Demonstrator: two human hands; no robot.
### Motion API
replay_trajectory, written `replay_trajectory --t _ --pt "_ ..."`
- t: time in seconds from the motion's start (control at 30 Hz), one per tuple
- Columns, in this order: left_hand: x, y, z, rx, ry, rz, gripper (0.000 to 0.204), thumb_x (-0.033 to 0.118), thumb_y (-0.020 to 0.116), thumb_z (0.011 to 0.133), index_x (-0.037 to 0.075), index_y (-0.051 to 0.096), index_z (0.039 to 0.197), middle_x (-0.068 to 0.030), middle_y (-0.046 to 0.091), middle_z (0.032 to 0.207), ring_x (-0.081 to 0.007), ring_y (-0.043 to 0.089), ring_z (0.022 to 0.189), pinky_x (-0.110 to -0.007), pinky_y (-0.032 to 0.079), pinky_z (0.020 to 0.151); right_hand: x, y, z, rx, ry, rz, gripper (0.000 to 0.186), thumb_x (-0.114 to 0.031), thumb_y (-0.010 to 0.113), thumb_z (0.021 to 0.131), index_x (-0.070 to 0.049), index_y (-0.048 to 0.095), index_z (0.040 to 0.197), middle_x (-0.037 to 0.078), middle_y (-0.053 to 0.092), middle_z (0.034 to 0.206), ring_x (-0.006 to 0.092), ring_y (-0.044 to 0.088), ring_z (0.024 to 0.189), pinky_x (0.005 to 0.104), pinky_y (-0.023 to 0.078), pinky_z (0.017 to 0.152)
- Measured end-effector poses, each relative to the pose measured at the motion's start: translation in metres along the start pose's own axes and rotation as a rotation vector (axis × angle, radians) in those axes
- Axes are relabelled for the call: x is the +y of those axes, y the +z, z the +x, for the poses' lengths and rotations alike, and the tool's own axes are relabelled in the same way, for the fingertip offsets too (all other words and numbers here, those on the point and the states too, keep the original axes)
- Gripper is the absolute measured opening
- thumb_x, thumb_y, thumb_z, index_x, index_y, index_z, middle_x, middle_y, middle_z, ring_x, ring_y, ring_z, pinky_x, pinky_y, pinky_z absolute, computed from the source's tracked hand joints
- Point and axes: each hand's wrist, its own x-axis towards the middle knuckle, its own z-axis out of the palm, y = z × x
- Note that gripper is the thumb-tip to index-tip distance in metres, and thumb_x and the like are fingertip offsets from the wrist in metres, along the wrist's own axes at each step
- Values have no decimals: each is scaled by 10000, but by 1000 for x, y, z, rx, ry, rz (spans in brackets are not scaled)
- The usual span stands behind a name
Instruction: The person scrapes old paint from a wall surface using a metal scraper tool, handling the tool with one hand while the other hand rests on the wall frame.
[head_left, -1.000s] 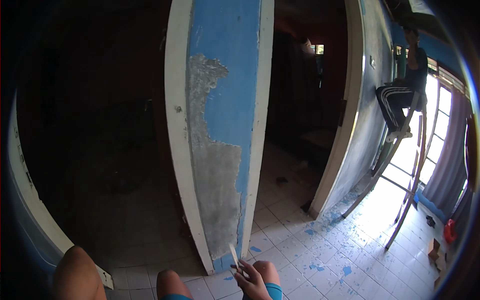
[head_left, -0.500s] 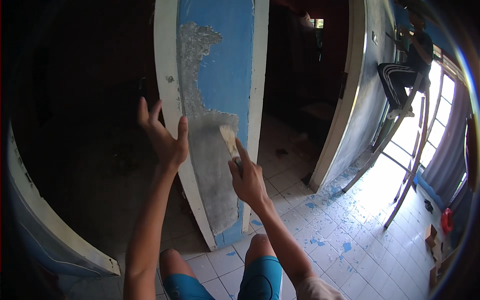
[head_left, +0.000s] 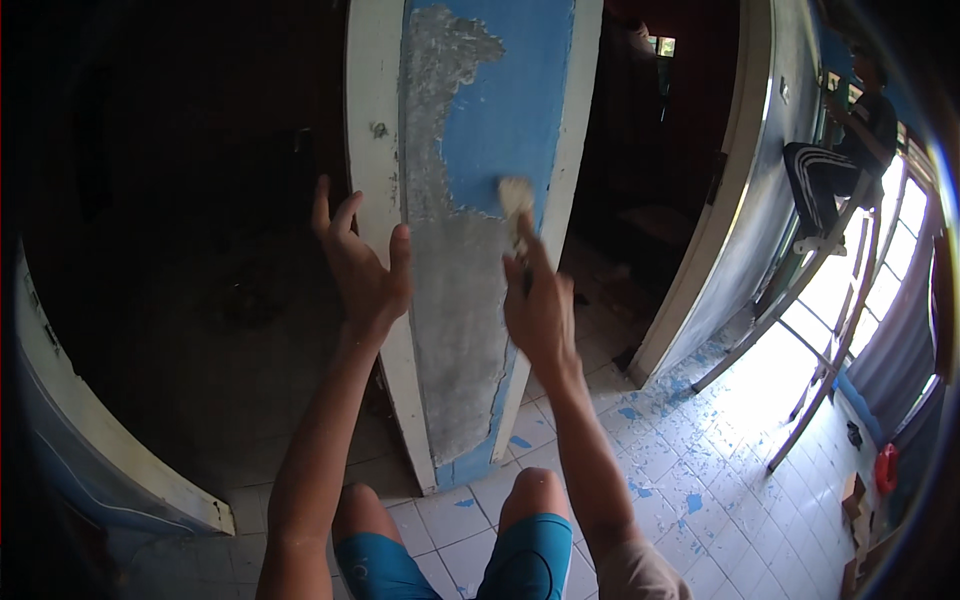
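In front of me stands a narrow wall strip with blue paint (head_left: 510, 100) on its upper part and a bare grey patch (head_left: 455, 330) below and along its left side. My right hand (head_left: 545, 315) is closed round the handle of a scraper (head_left: 516, 195), index finger stretched along it. Its pale, stained blade is at the lower edge of the blue paint, slightly blurred; firm contact is hard to judge. My left hand (head_left: 368, 275) is raised with fingers apart, holding nothing, in front of the white door frame (head_left: 373, 90) left of the strip.
Dark doorways flank the strip. Blue paint flakes (head_left: 693, 502) litter the white tiled floor (head_left: 620, 470). At the right, a person (head_left: 850, 150) sits high on a ladder (head_left: 840, 330) by a bright window, with a grey curtain (head_left: 895, 330) and a red object (head_left: 886, 468) nearby.
My right hand and the scraper have moved up the wall, from the grey patch to the blue paint's lower edge. My left hand remains raised and open. The whole view has shifted slightly.
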Motion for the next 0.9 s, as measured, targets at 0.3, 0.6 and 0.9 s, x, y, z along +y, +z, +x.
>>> replay_trajectory --t 0.3,0.6,0.9 --pt "-3 2 1 13 -21 -124 613 414 563 1086 40 305 1499 -310 234 1638 -447 308 1508 -590 238 1233 18 11 -43 -68 -65 -18 587 -77 612 1049 -115 444 1610 303 735 900 507 733 896 525 577 764" --pt "-8 -3 -6 37 -44 -181 566 352 567 1083 45 312 1484 -307 277 1610 -415 317 1503 -570 223 1233 12 22 -48 -60 57 24 574 -65 620 1043 -132 467 1592 339 737 988 512 719 974 516 595 805" --pt "-7 0 -5 32 -38 -190 618 466 524 1090 2 337 1453 -324 293 1567 -473 314 1501 -616 256 1214 33 12 -50 -106 -57 30 543 -89 660 1028 -113 524 1553 248 744 867 406 776 809 415 573 727"
